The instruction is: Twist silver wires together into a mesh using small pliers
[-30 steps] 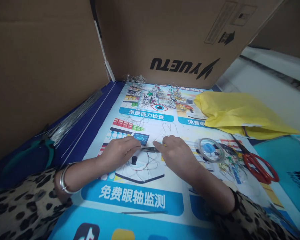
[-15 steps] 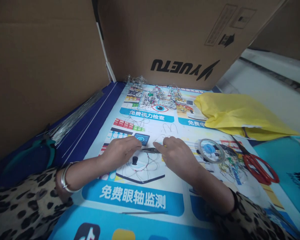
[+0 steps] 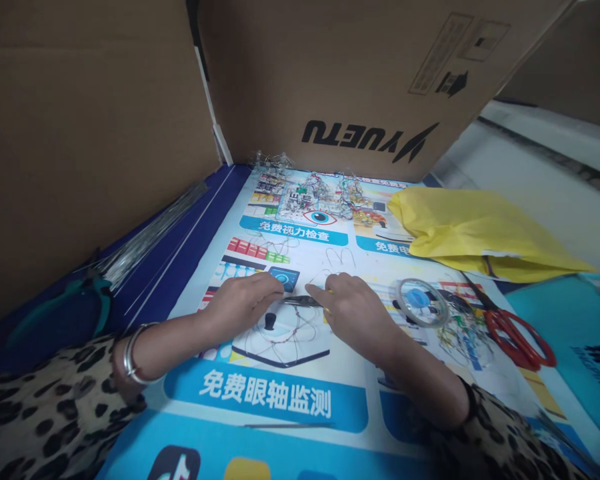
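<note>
Needle-nose pliers (image 3: pixel 301 301) are gripped in the right hand's (image 3: pixel 360 310) curled fingers. The left hand's (image 3: pixel 243 298) fingers are pressed together beside the tips — anything pinched cannot be made out. Beaded wire (image 3: pixel 295 327) is seen just below, between the hands.

A printed sheet (image 3: pixel 220 437) lies over my dark blue cloth (image 3: pixel 213 220). On it I have beaded wire (image 3: pixel 294 331), wire tangles (image 3: pixel 314 191), a clear ring (image 3: pixel 445 311), scissors (image 3: pixel 493 327), a thin rod (image 3: pixel 287 426) and part of a yellow bag (image 3: pixel 480 223); on the cloth, a wire bundle (image 3: pixel 145 243) and green-handled pliers (image 3: pixel 105 307).
</note>
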Demonstrator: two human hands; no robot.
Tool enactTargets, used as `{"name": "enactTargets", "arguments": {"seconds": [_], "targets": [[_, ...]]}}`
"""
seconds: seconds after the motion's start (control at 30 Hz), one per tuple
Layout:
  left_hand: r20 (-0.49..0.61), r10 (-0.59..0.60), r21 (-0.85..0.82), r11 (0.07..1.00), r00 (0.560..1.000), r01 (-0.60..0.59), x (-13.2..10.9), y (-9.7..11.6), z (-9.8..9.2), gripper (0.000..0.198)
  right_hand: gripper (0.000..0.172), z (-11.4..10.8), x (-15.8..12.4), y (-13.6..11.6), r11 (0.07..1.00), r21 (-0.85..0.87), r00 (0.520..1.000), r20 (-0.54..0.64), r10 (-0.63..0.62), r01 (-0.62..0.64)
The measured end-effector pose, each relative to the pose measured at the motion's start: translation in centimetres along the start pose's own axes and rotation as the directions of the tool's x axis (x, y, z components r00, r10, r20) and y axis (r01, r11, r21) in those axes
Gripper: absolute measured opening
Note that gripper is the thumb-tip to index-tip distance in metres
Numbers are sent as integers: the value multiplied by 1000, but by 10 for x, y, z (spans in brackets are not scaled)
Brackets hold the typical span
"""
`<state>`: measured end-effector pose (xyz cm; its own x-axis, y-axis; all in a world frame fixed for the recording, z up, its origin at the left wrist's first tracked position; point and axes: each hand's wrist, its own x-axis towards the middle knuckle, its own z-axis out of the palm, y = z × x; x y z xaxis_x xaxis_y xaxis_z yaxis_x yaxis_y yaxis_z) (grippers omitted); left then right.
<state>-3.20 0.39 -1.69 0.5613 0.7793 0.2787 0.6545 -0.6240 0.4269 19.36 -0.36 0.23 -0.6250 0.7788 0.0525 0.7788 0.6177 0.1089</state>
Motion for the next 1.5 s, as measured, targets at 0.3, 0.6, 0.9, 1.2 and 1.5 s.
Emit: {"name": "enactTargets", "arguments": {"seconds": [0.3, 0.6, 0.9, 1.2, 1.5], "targets": [[-5, 23, 1, 1000, 1000, -23, -1, -3, 2, 18, 38, 2, -1, -1, 1000, 8, 1000, 14, 6, -6], [-20, 35, 7, 999, 999, -35, -1, -4, 2, 17, 39, 1, -1, -1, 1000, 0, 1000, 4, 3, -3], [-36, 74, -28, 997, 997, -75, -2, -5, 2, 17, 39, 0, 0, 1, 999, 31, 1000, 9, -14, 13], [-46, 109, -25, 994, 993, -111, -1, -4, 1, 16, 39, 1, 0, 1, 1000, 18, 1000, 13, -15, 15], [-22, 93, -22, 995, 995, -93, -2, -5, 1, 17, 39, 1, -1, 0, 1000, 6, 1000, -2, -10, 10]]}}
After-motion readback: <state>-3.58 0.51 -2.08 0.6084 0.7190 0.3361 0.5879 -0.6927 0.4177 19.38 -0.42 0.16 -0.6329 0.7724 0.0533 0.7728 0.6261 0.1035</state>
